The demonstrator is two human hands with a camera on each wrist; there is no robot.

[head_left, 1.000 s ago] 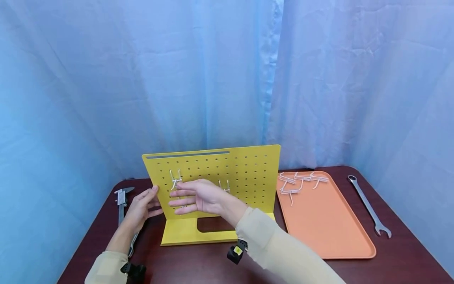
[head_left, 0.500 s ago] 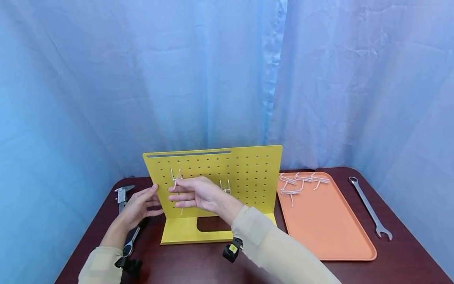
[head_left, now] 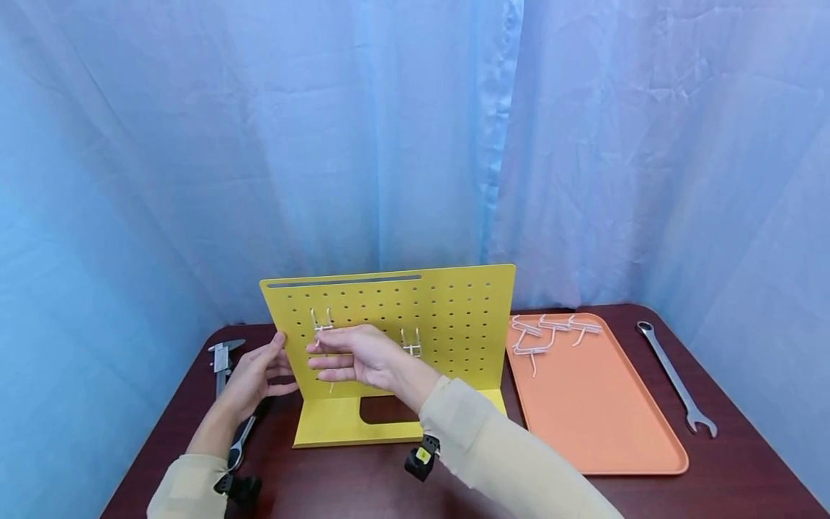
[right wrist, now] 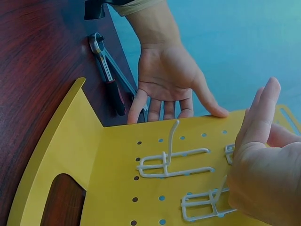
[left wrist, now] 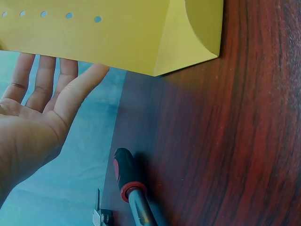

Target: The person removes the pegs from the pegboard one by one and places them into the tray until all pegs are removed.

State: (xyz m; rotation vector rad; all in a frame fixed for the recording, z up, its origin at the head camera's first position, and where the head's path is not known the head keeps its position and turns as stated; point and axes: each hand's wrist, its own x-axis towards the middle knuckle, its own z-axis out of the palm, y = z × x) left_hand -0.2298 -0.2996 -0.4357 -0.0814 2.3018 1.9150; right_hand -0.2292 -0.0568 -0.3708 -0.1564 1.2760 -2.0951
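A yellow pegboard (head_left: 382,292) stands on its foot mid-table. My left hand (head_left: 253,378) grips its left edge, thumb at the front edge and fingers reaching behind. With thumb and forefinger my right hand (head_left: 372,358) pinches the upper-left white wire hook (head_left: 320,321), whose prongs lie against the board; its other fingers stay fairly straight. A lower hook (right wrist: 167,165), mostly covered by the right hand in the head view, shows whole in the right wrist view. Another hook (head_left: 411,346) hangs near the board's middle, right of the hand.
An orange tray (head_left: 603,411) on the right carries several white hooks (head_left: 532,351) at its far end. Beyond it lies a combination wrench (head_left: 674,378). Left of the board are a caliper (head_left: 222,360) and a ratchet wrench (right wrist: 107,70). Blue curtains (head_left: 415,144) surround the table.
My right hand has shifted slightly left and down at the upper-left hook, uncovering more of the middle hook. The left hand stays at the board's edge; its forearm moved slightly left.
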